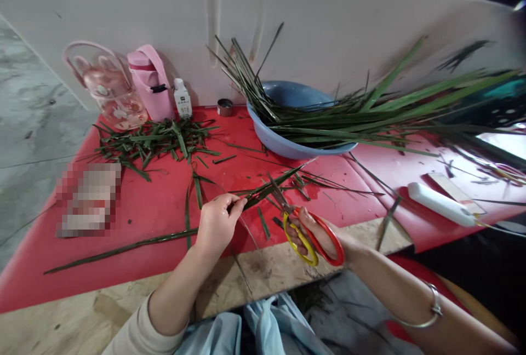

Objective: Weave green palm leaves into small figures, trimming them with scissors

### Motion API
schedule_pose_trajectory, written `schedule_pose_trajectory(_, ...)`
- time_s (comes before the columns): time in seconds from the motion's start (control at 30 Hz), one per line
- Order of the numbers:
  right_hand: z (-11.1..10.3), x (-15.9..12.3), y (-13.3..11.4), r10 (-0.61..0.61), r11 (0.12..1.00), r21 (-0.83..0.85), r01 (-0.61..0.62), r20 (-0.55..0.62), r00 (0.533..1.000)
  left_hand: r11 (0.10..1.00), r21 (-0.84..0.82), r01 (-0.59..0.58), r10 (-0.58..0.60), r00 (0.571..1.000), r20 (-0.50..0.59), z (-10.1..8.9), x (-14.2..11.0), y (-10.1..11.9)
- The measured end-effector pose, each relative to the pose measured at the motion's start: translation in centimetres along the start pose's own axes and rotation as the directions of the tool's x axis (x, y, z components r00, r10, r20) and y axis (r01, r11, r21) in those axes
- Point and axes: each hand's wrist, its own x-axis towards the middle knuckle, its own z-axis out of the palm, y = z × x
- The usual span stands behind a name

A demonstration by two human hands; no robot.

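Observation:
My left hand is closed round a bundle of long green leaf strips. One end of the strips reaches up and right, and a long dark end lies to the left across the red cover. In my right hand I hold scissors with one red and one yellow handle. Their blades are parted and lie close to the strips, just right of my left fingers; I cannot tell whether they touch them. Small cut leaf pieces lie around and below the blades.
A blue basin full of long leaves stands behind, its leaves spreading far right. At back left are a heap of cut leaf pieces, a clear pink bottle, a pink-cased bottle, a small white bottle and a tin. A white device lies right.

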Motion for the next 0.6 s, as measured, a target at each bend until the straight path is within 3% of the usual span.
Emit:
schedule_pose_trajectory(0.27,-1.5,-0.7,-0.1,-0.119,0.944,-0.328,0.031,-0.25,0.961,0.999,0.034,-0.011,0.012,1.0,-0.025,-0.2,-0.1,0.0)
schedule_pose_trajectory(0.6,-2.7,0.9,0.4,-0.196,0.9,-0.434,0.044,-0.312,0.93,0.999,-0.024,0.047,-0.045,0.994,0.102,0.2,-0.1,-0.4)
